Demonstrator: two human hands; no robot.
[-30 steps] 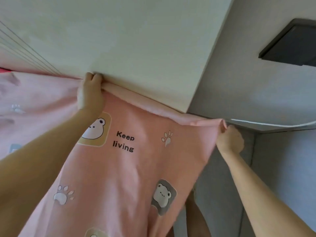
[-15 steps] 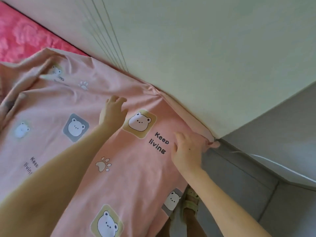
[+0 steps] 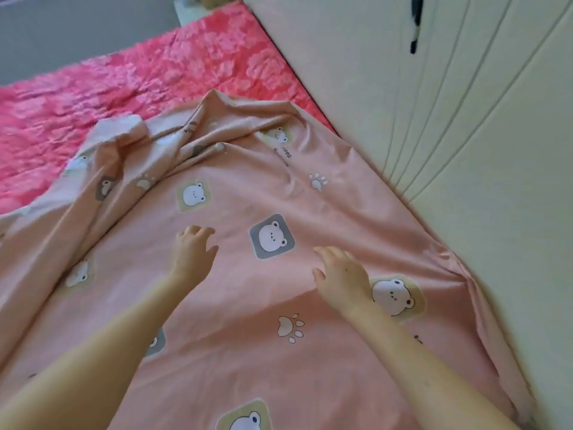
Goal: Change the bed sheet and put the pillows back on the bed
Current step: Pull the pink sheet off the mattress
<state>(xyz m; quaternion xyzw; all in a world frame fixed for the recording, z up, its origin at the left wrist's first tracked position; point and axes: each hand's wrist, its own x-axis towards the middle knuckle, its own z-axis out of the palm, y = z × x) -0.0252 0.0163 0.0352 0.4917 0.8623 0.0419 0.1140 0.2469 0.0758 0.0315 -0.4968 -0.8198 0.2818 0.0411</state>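
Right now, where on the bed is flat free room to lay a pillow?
Free: the smooth sheet between the right hand and the cream panel; the red quilted cover beyond the sheet. Crowded: the bunched folds ahead of the left hand.

I see the pink bear-print sheet [image 3: 248, 367] spread across the frame, bunched into folds toward 11 o'clock, where the bright pink mattress [image 3: 124, 88] lies bare. The left hand [image 3: 193, 256] and right hand [image 3: 342, 282] are side by side near centre, fingers relaxed over the sheet; contact I cannot judge. A cream panel [image 3: 465, 212] borders it from 1 to 4 o'clock.
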